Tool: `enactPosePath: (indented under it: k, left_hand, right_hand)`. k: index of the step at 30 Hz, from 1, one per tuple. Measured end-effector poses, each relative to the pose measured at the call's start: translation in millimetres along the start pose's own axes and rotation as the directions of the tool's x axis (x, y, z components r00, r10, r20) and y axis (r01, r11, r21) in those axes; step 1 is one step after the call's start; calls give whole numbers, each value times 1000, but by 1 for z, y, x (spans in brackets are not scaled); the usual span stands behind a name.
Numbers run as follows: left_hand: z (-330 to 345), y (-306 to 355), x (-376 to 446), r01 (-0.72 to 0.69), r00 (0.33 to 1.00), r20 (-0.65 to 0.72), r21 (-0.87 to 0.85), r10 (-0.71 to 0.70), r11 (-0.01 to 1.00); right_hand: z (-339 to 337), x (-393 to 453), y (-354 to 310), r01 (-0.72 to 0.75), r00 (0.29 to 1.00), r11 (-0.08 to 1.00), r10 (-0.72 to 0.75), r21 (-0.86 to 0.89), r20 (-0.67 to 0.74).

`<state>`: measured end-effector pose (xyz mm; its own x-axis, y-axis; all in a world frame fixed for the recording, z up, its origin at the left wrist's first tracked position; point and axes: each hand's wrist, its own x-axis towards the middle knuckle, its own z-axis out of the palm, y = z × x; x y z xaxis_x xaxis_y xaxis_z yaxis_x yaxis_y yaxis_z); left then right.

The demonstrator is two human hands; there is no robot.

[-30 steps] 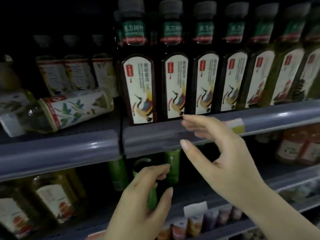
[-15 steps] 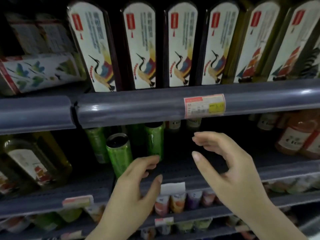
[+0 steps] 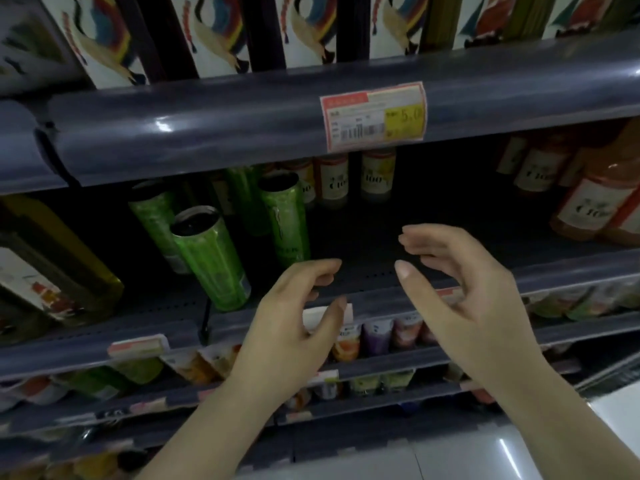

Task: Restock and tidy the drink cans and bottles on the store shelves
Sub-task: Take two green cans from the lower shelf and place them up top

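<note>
Several tall green cans stand on the middle shelf; the nearest green can (image 3: 211, 259) is at the front left, another green can (image 3: 285, 220) stands behind it to the right. My left hand (image 3: 294, 327) hovers in front of the shelf edge, right of the front can, with loosely curved fingers that hold nothing. My right hand (image 3: 464, 289) is raised beside it, thumb and fingers apart in a loose cup, also holding nothing. A dark bare stretch of shelf (image 3: 381, 244) lies behind both hands.
Small yellow-labelled bottles (image 3: 377, 173) stand at the back of the shelf and orange bottles (image 3: 595, 202) at the right. An olive bottle (image 3: 52, 271) is at the left. Crane-labelled bottles (image 3: 214, 32) fill the shelf above a price tag (image 3: 374, 116). Pouches (image 3: 377, 336) line lower shelves.
The view has dropped from the upper shelf to the middle one. Both hands came down from the upper rail to the middle shelf, still holding nothing.
</note>
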<state>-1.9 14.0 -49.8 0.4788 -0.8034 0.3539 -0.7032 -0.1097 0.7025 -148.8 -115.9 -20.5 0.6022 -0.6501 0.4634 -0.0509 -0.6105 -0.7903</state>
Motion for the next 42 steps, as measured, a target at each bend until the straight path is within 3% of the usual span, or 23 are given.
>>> enactPosePath:
  k: [5,10,16,22,29,33,42]
  left_hand:
    - [-23,-12,-9,36,983,-180,8,-34,999]
    - [-60,-30,-19,86,925,-374,35,-67,996]
    - [-85,-49,-21,99,857,-512,51,-59,994]
    - [-81,-66,-11,180,886,-430,-23,-172,983]
    - [-65,-89,13,265,891,-363,-73,-273,961]
    - [-63,-97,17,279,894,-334,-108,-300,954]
    - [-82,-89,0,232,831,-457,-231,-316,945]
  right_hand:
    - [18,7,0,-4,998,1000,2,30,67]
    - [52,25,-7,27,988,997,-37,69,148]
    - [97,60,-5,69,989,996,-76,60,128]
    - [130,86,1,98,993,995,-98,4,70]
    - [160,103,18,-88,990,992,76,96,118]
    - [166,106,33,-126,980,992,121,27,156]
    - [155,84,9,44,975,997,-58,70,213]
